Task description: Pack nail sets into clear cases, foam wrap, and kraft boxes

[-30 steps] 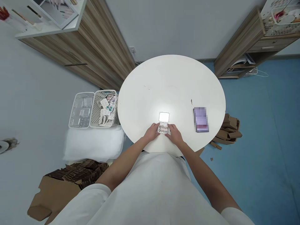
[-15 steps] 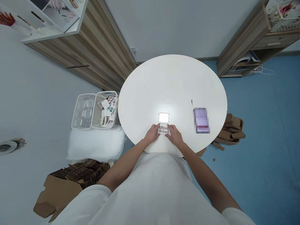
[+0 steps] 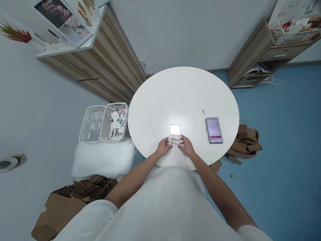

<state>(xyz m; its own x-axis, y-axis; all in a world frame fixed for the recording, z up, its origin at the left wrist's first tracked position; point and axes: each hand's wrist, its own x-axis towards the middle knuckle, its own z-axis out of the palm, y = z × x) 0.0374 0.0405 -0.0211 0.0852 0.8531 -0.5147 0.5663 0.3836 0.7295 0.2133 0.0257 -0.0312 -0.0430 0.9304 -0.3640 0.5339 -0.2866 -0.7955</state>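
A small clear plastic case [image 3: 175, 140] lies open on the round white table [image 3: 183, 100], near its front edge. Its lid [image 3: 175, 129] is folded back and glares white. The lower half holds rows of small pinkish pieces. My left hand [image 3: 163, 147] grips the case's left side with curled fingers. My right hand [image 3: 186, 146] grips its right side the same way.
A blurred purple flat item [image 3: 214, 130] lies on the table's right part. Left of the table stand a clear tray [image 3: 91, 123] and a white basket [image 3: 114, 122] of packets on a white stand. Cardboard boxes [image 3: 75, 197] sit at lower left, cardboard scraps [image 3: 245, 142] on the blue floor.
Both hands stay on the case. The camera has tilted slightly, so the table and case sit a little lower in view.
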